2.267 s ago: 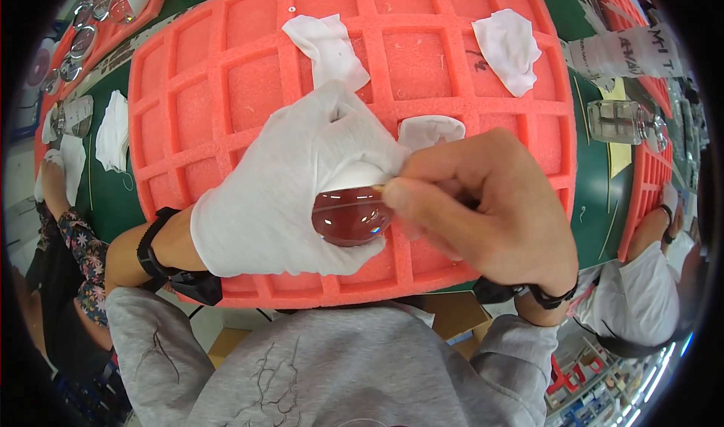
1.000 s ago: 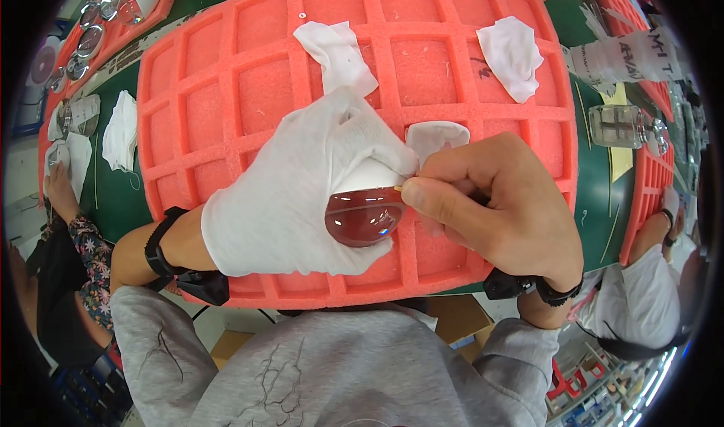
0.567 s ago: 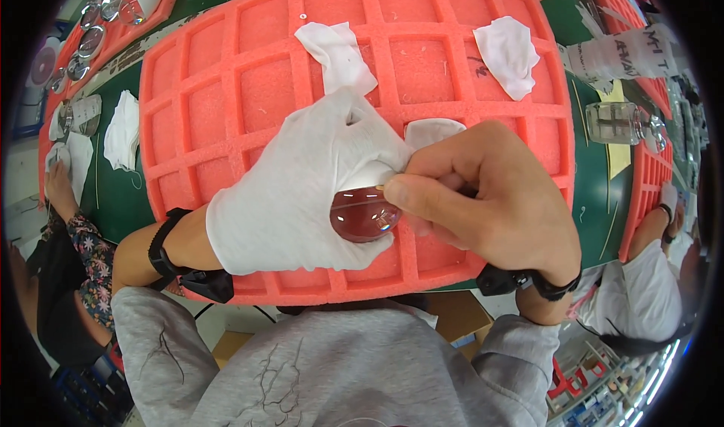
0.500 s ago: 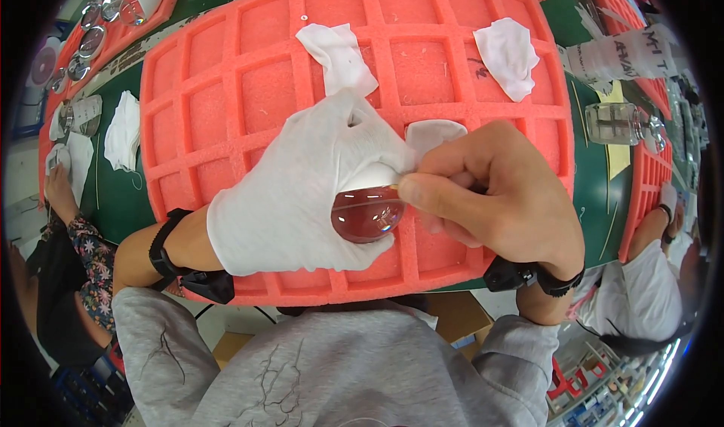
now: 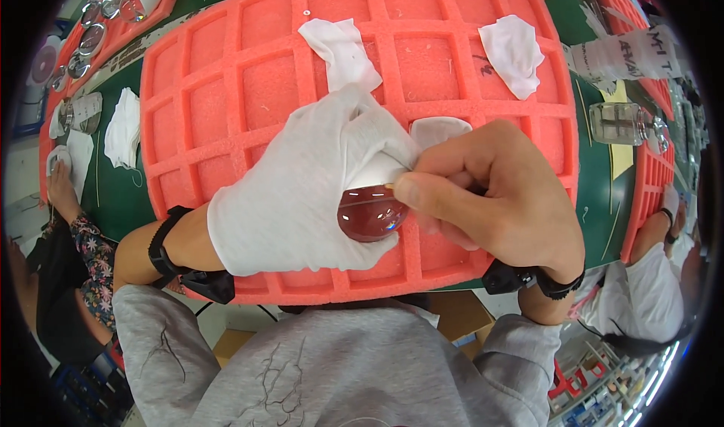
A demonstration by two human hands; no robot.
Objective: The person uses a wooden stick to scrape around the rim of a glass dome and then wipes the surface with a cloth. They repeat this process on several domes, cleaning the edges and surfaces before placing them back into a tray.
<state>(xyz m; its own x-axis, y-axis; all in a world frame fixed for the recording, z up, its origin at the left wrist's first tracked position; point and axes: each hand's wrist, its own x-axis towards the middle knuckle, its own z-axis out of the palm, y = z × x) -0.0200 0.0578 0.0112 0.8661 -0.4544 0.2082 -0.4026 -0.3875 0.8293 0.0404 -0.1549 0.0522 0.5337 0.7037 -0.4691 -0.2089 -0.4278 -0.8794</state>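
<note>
In a white glove, my left hand (image 5: pixel 302 182) is wrapped round a glassy ball (image 5: pixel 373 214), part clear and part white. The tray's red shows through its clear part. My bare right hand (image 5: pixel 486 193) pinches a thin, pale stick (image 5: pixel 391 186), mostly hidden by the fingers. Its tip meets the ball near the line between the white and clear parts. Both hands are above a red foam tray (image 5: pixel 204 110) with square pockets. Just beyond my right hand, a white rounded piece (image 5: pixel 440 129) sits in a pocket.
Two white cloths (image 5: pixel 343 54) lie on the tray. Glass jars (image 5: pixel 617 123) stand at both sides of the green table (image 5: pixel 596 223), near more thin sticks. Folded white cloth (image 5: pixel 123 129) lies at left. Clear balls (image 5: pixel 117 1) fill another tray. People's arms (image 5: pixel 64 193) reach in from both sides.
My left hand and the ball have shifted slightly to the right. The ball's reflections have moved, and the stick tip remains at the white part's edge.
</note>
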